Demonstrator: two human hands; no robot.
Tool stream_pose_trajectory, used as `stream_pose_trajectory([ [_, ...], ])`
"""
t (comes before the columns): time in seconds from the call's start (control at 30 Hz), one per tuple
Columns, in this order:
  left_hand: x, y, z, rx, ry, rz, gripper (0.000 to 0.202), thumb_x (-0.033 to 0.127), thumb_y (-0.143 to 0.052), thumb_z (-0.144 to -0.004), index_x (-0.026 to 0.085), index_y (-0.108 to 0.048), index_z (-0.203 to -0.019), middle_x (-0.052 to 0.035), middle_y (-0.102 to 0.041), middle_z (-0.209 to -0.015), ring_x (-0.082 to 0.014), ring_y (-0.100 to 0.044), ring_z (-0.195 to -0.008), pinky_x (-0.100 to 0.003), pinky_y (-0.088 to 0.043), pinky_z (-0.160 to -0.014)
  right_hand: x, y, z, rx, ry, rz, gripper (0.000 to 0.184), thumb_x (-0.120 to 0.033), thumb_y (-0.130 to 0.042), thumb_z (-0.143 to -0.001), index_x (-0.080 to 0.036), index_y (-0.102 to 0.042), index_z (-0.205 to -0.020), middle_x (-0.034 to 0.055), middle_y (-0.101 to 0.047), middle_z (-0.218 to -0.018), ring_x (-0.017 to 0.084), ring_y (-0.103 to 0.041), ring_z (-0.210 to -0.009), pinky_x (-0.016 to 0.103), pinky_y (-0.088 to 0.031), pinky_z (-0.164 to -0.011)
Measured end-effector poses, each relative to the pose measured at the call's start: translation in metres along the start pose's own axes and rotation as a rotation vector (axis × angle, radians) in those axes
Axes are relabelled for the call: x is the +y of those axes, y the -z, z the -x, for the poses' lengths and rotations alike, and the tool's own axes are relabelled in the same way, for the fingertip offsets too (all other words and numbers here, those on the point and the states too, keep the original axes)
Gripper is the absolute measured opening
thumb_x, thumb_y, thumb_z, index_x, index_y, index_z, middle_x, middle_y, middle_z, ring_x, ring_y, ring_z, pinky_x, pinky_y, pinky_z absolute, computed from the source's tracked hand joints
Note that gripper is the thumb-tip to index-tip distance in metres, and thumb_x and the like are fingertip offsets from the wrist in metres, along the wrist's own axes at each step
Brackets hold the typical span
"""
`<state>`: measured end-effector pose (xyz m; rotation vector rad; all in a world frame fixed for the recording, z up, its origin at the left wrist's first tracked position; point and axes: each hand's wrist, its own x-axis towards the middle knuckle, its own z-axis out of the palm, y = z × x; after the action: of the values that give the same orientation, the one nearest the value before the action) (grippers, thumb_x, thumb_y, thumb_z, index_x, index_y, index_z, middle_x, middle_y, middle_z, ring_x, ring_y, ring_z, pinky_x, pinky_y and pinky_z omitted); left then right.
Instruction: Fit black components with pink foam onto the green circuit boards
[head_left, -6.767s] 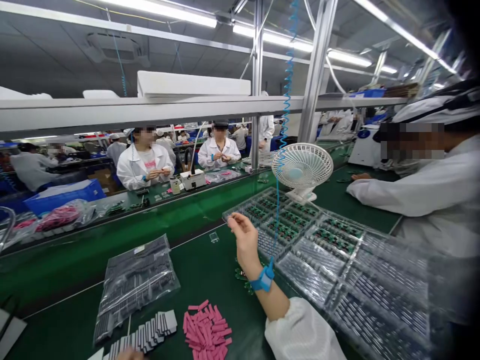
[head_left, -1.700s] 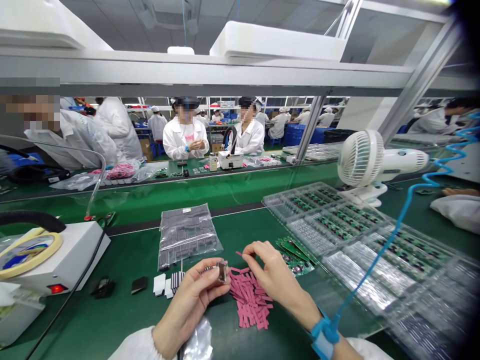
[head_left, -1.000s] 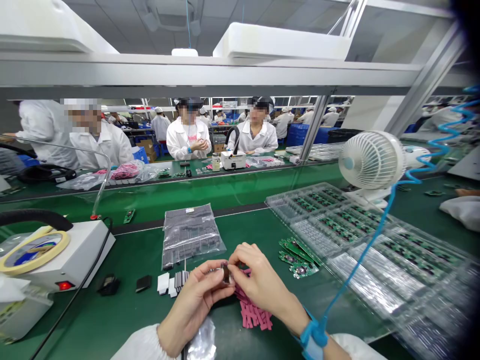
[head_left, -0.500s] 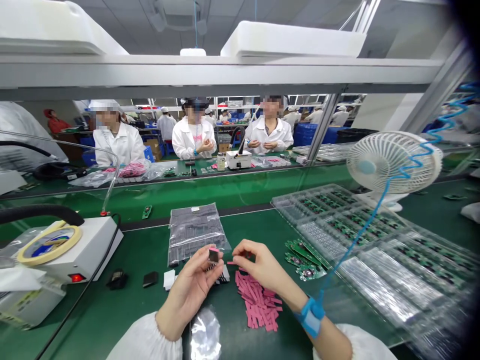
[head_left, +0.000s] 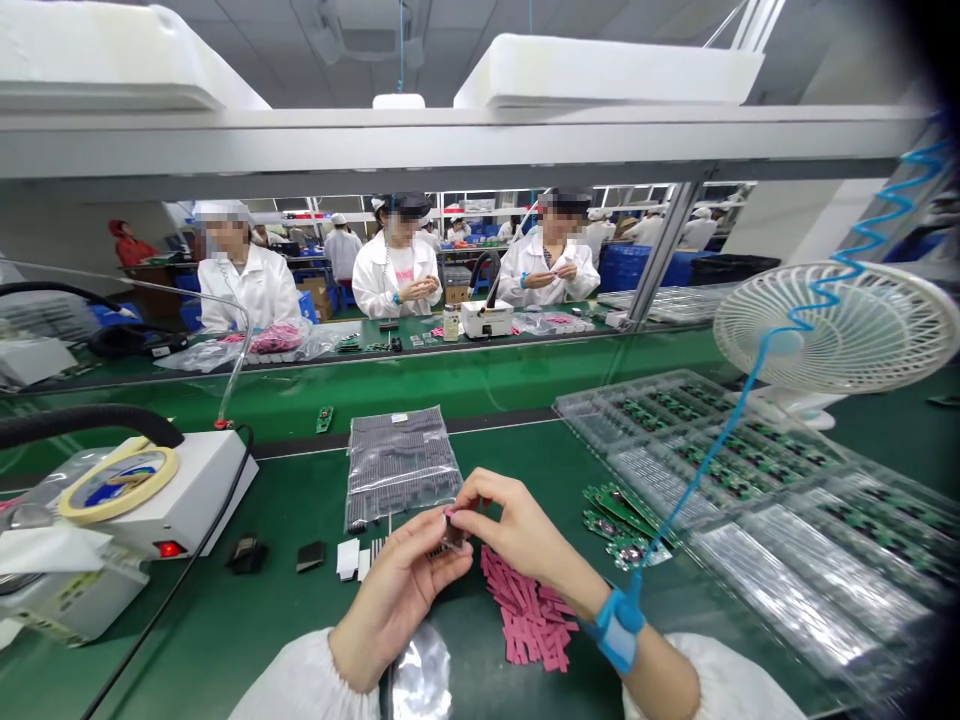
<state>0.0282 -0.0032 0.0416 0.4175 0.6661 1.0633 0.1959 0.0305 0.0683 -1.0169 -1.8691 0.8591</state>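
Observation:
My left hand (head_left: 405, 580) is closed, pinching a small dark square piece (head_left: 453, 535) between thumb and fingers. My right hand (head_left: 514, 520) meets it there, its thumb and forefinger closed on a pink strip (head_left: 449, 511) at the piece's top edge. The fingertips partly hide both. Just below the right hand lies a loose pile of pink strips (head_left: 529, 620) on the green bench. A blue wrist strap (head_left: 619, 628) with a coiled cord circles my right wrist. Under my left wrist is a clear plastic bag (head_left: 421, 675).
Beyond my hands lies a bag of dark strips (head_left: 405, 455). Circuit boards (head_left: 619, 525) and clear trays (head_left: 720, 480) fill the right, near a white fan (head_left: 832, 330). Leftward stand a white box (head_left: 202, 490) and a tape roll (head_left: 120, 485). Co-workers sit across the bench.
My right hand has moved left from the strip pile to my left hand, bringing a pink strip against the dark piece. The view has shifted slightly.

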Motion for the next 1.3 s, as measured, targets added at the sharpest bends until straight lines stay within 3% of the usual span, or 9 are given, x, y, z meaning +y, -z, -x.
stream_pose_trajectory([
  [0.63, 0.001, -0.001, 0.001, -0.031, 0.015, -0.044, 0.019, 0.015, -0.075, -0.084, 0.007, -0.075, -0.101, -0.0108, -0.077, -0.088, -0.0185, -0.074, -0.077, -0.029, -0.063, -0.076, 0.004, 0.003, 0.001, -0.070, -0.075, -0.079, 0.016, -0.018, -0.062, -0.088, -0.018, -0.065, -0.072, -0.0008, -0.066, -0.067, 0.015, -0.062, -0.066, 0.026, -0.047, -0.066],
  [0.87, 0.000, -0.002, 0.000, 0.005, 0.013, 0.001, 0.007, 0.011, -0.068, -0.088, 0.009, -0.075, -0.089, -0.0096, -0.077, -0.080, -0.0178, -0.075, -0.073, -0.028, -0.063, -0.074, 0.006, -0.005, -0.001, -0.063, -0.128, -0.131, 0.015, -0.024, -0.063, -0.085, -0.018, -0.060, -0.072, -0.0019, -0.063, -0.064, 0.014, -0.060, -0.060, 0.026, -0.046, -0.061],
  [1.1, 0.005, -0.003, 0.000, 0.053, 0.016, 0.020, 0.019, 0.009, -0.054, -0.096, 0.006, -0.073, -0.097, -0.0170, -0.078, -0.090, -0.0172, -0.075, -0.074, -0.027, -0.063, -0.075, 0.021, 0.002, 0.002, -0.006, -0.137, -0.115, 0.015, -0.026, -0.058, -0.087, -0.018, -0.064, -0.076, 0.0007, -0.064, -0.071, 0.016, -0.058, -0.069, 0.028, -0.045, -0.065],
  [1.3, 0.007, -0.005, 0.001, 0.068, 0.008, 0.027, 0.020, 0.009, -0.053, -0.096, 0.006, -0.073, -0.097, -0.0165, -0.078, -0.089, -0.0172, -0.075, -0.074, -0.027, -0.063, -0.075, 0.019, 0.006, 0.006, -0.016, -0.145, -0.135, 0.014, -0.027, -0.062, -0.086, -0.018, -0.068, -0.078, 0.0020, -0.068, -0.075, 0.017, -0.060, -0.072, 0.029, -0.045, -0.067],
])
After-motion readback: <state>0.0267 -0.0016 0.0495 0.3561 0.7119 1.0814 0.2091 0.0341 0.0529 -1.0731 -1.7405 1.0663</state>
